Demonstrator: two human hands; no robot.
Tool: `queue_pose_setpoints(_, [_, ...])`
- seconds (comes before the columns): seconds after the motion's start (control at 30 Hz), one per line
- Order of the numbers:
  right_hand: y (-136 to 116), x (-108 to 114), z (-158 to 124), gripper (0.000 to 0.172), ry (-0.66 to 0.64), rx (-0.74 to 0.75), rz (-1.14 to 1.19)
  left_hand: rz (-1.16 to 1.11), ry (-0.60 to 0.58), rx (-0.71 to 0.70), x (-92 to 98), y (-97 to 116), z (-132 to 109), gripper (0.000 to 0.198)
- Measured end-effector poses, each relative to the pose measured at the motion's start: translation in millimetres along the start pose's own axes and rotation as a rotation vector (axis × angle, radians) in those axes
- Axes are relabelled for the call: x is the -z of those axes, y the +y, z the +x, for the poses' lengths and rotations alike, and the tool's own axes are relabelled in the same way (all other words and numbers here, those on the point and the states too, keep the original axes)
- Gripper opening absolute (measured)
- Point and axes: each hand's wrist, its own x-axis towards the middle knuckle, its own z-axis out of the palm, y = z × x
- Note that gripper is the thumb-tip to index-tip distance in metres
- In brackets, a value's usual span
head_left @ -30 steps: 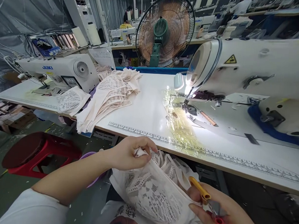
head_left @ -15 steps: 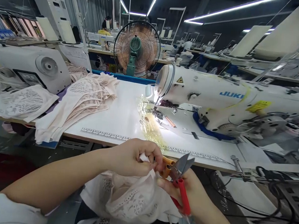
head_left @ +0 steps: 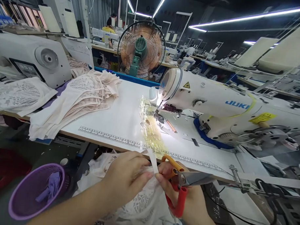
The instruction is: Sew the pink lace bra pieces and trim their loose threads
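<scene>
My left hand (head_left: pixel 128 174) is closed on the edge of a pale lace bra piece (head_left: pixel 142 201) that hangs over my lap. A narrow white strip (head_left: pixel 152 160) of it sticks up between my two hands. My right hand (head_left: pixel 179 189) pinches the same fabric between thumb and finger. Hooked over that hand is a pair of scissors (head_left: pixel 179 179) with one orange and one red handle, its blades pointing right. Much of the fabric lies hidden under my hands and forearms.
A JUKI sewing machine (head_left: pixel 214 95) stands lit on the white table (head_left: pixel 127 108). Clear yellowish film (head_left: pixel 151 132) lies by its needle. Stacked lace pieces (head_left: pixel 84 93) lie at left. A purple basket (head_left: pixel 14 203) sits on the floor; a fan (head_left: pixel 141 48) stands behind.
The scissor blades have swung from pointing up to pointing right. Both hands have shifted on the fabric, and a white strip now stands between them. The view has turned, bringing the purple basket in.
</scene>
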Motion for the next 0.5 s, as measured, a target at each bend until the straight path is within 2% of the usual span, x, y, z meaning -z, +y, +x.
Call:
queue_pose_setpoints(0.1, [1.9,-0.5,-2.2,0.016,0.006,-0.001,-0.021,-0.153,-0.030,0.101,-13.2,-0.1,2.7,0.015])
queue_pose_setpoints(0.23, [5.7,2.8,-2.0,0.015,-0.036,-0.059,-0.007,-0.290,-0.021,0.191,-18.3,1.7,6.7,0.018])
queue_pose_setpoints(0.43, [-5.7,8.6,14.5,0.018,-0.056,-0.098,0.125,-0.318,-0.073,0.240,-21.6,2.9,10.8,0.018])
queue_pose_setpoints(0.5, [-9.1,9.4,19.8,0.020,-0.064,-0.111,0.184,-0.341,-0.084,0.302,-24.7,2.2,11.6,0.018])
